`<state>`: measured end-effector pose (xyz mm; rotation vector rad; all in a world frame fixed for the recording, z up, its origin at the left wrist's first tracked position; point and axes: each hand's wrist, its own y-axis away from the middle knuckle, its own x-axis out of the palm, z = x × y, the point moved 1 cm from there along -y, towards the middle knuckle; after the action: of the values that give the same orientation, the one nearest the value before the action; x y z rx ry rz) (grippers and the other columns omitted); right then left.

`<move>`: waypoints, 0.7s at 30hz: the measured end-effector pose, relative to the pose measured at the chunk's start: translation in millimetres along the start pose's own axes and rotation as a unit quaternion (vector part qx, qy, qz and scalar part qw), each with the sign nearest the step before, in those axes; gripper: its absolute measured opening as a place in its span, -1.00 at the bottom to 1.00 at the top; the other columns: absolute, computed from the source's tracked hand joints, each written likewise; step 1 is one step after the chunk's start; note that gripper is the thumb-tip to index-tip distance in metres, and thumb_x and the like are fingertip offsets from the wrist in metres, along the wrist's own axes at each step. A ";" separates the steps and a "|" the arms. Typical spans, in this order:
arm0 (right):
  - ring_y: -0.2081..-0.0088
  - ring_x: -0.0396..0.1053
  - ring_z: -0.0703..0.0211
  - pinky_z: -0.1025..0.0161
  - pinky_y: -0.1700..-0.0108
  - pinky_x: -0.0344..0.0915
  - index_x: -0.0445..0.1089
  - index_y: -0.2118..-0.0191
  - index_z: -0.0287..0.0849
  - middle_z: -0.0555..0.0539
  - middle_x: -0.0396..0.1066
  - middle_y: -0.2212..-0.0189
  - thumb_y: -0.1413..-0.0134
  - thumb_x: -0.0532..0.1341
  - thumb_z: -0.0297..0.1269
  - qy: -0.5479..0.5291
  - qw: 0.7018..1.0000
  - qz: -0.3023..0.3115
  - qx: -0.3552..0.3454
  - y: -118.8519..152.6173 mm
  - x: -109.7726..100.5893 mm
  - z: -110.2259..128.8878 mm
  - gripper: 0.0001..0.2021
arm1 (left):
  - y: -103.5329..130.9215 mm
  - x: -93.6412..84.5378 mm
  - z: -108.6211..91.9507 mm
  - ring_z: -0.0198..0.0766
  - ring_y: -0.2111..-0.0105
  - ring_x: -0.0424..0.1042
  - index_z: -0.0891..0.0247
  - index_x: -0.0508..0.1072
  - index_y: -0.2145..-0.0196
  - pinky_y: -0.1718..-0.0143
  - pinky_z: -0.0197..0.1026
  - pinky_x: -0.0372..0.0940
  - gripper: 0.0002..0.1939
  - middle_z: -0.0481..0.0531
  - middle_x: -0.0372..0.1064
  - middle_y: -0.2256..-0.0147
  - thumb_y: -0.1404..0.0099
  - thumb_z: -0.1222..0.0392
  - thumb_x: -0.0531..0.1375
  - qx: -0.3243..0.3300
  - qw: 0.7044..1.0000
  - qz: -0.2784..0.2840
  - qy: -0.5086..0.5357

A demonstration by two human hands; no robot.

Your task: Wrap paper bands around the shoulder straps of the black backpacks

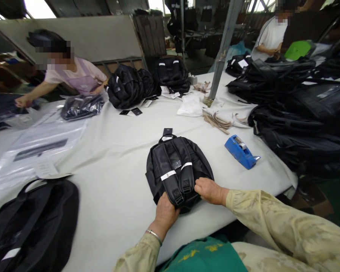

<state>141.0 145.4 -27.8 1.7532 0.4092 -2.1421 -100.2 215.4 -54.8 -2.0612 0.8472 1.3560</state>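
A black backpack point(178, 155) lies on the pale table in front of me, its two shoulder straps facing up. White bands cross both straps, and a black tag point(167, 131) sticks out beyond the top handle. My left hand point(166, 211) is closed at the backpack's near edge, below the strap buckles; its fingertips are hidden under the strap. At the near right side, my right hand point(209, 190) has its fingers curled closed on the backpack's edge.
A blue tape dispenser point(241, 152) stands to the right, near black bags piled high point(300, 124). Another black backpack point(31, 226) lies at the near left. Behind are more backpacks point(124, 86), a metal post point(222, 49), and plastic bags point(45, 139). Two people work across the tables.
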 end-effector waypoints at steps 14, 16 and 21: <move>0.16 0.29 -0.11 0.02 0.16 0.24 0.40 0.17 -0.37 -0.33 0.37 0.20 0.06 0.25 -0.33 -0.029 0.988 0.030 0.151 -30.0 -3.2 13.8 -0.70 | -40.0 -32.8 -13.2 0.01 -0.13 0.27 0.30 0.31 -0.15 -0.15 0.02 0.21 -0.41 0.25 0.31 -0.13 -0.14 0.47 0.05 0.086 0.990 0.108 -0.006; 0.18 0.29 -0.09 0.04 0.20 0.25 0.39 0.15 -0.40 -0.34 0.37 0.22 0.02 0.17 -0.42 -0.022 0.991 0.005 0.131 -32.4 -4.1 10.9 -0.73 | -38.4 -44.5 -14.0 0.04 -0.14 0.26 0.29 0.29 -0.16 -0.15 0.06 0.20 -0.40 0.25 0.32 -0.12 -0.13 0.45 0.08 0.088 0.991 0.104 -0.020; 0.24 0.30 -0.03 0.07 0.24 0.26 0.38 0.11 -0.42 -0.34 0.38 0.25 -0.01 0.10 -0.49 -0.015 0.997 -0.026 0.065 -34.6 -5.8 3.5 -0.71 | -21.5 -45.9 -9.6 0.15 0.00 0.36 0.32 0.45 0.04 -0.08 0.16 0.21 -0.55 0.30 0.43 0.06 -0.08 0.19 0.26 0.026 0.995 0.037 -0.085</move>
<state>123.9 175.5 -21.2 1.7951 0.3171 -2.2745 -92.3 232.6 -6.9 -1.8619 0.8813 1.5085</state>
